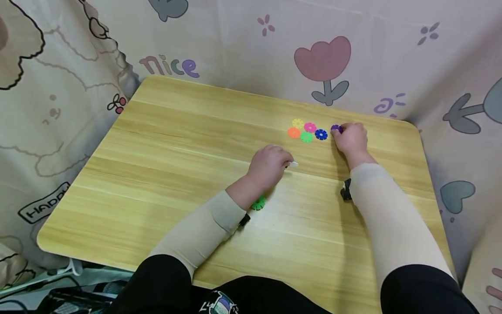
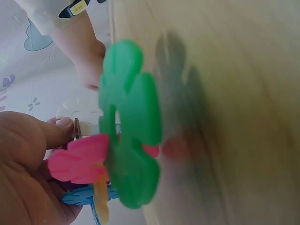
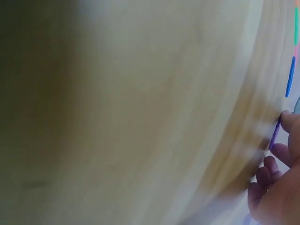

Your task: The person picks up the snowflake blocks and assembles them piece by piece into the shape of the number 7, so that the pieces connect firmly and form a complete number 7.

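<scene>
A wood-grained worktop (image 1: pixel 157 174) is seen under both hands. The left hand (image 1: pixel 268 168) is held over its middle, with a cluster of notched discs (image 2: pixel 145 112) gripped in curled fingers; the white disc (image 1: pixel 293 164) is seen at the fingertips. The right hand (image 1: pixel 352 138) is placed farther out, to the right. Five flat discs (image 1: pixel 310 127) are grouped left of it, the dark blue disc (image 1: pixel 323 134) being nearest. The purple disc (image 1: pixel 336 128) is pinched by right thumb and finger, just right of the dark blue disc, not touching it.
</scene>
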`<state>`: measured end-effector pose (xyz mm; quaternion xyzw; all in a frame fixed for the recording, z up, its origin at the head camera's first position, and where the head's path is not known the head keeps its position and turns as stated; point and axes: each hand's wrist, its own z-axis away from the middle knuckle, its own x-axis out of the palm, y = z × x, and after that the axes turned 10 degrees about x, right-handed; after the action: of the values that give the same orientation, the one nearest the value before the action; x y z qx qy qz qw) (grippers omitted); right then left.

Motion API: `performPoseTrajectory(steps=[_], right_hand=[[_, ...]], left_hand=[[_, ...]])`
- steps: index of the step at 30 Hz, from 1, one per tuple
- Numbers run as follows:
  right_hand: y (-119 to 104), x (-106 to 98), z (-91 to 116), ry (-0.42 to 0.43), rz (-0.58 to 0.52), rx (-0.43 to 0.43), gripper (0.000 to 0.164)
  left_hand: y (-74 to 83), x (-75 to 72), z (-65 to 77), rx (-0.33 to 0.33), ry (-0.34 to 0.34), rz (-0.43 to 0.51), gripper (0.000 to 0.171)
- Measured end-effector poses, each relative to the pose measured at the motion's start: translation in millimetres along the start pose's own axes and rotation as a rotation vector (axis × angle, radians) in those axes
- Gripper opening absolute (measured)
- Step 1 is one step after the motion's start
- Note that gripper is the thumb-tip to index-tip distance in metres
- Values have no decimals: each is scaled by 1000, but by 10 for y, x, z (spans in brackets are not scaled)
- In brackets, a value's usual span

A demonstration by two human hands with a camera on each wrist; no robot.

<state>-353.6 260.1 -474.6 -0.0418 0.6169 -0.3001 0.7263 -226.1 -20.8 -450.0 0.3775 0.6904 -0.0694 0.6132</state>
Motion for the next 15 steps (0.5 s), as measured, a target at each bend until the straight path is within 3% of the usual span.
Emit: performPoseTrajectory(steps=[15], right_hand=[[5,-43,17,-5,-129,25,61]], left_hand=[[40,-4,-19,-4,-29,-14,17]])
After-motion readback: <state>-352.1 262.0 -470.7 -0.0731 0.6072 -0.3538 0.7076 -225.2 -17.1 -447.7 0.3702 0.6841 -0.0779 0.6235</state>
